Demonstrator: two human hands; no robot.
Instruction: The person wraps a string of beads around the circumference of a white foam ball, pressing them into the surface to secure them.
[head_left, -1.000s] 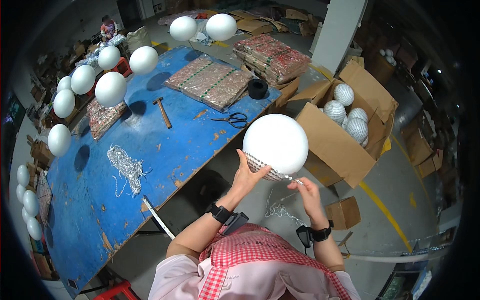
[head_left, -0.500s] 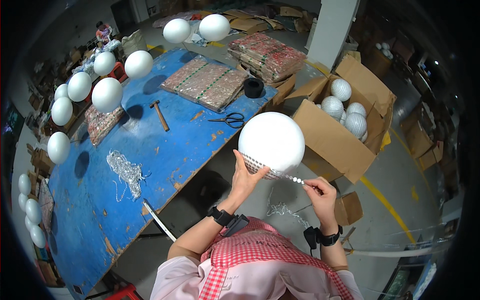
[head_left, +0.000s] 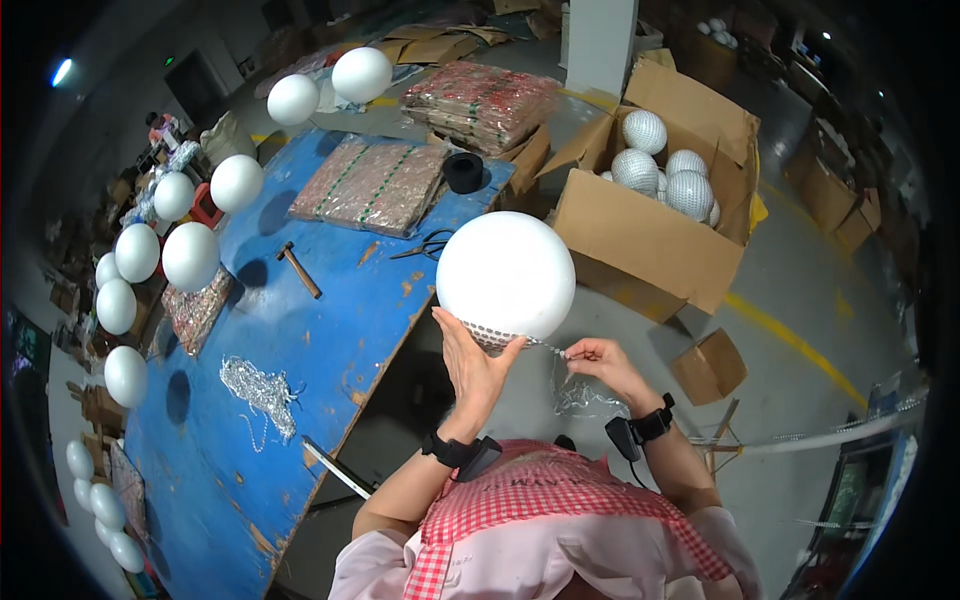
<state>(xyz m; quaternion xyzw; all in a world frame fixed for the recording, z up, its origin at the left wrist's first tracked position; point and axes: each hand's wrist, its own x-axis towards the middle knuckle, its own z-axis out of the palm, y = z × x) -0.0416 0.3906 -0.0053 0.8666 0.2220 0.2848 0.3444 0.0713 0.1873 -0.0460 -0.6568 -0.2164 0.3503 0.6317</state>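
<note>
A large white ball (head_left: pixel 506 275) rests against my left hand (head_left: pixel 474 368), its thumb and fingers curved round the lower left side. Rows of silver sequin trim (head_left: pixel 488 336) wrap the ball's underside, partly hidden by that hand. From the wrapped part a thin silver strand (head_left: pixel 545 347) runs to my right hand (head_left: pixel 606 369), which pinches it between thumb and fingertips just right of the ball. The loose length of strand (head_left: pixel 588 402) hangs in a tangle below my right hand.
On the blue table (head_left: pixel 330 340) at left lie a silver strand bundle (head_left: pixel 262 395), a hammer (head_left: pixel 300 270), scissors (head_left: pixel 425 245), black tape (head_left: pixel 463 172) and wrapped flat packs (head_left: pixel 370 185). White balls (head_left: pixel 190 257) stand along its far side. An open carton (head_left: pixel 640 240) holds silver-covered balls (head_left: pixel 635 171).
The view has shifted, so the ball, carton and my right hand appear further left. My left hand stays on the ball and my right hand keeps its pinch on the strand.
</note>
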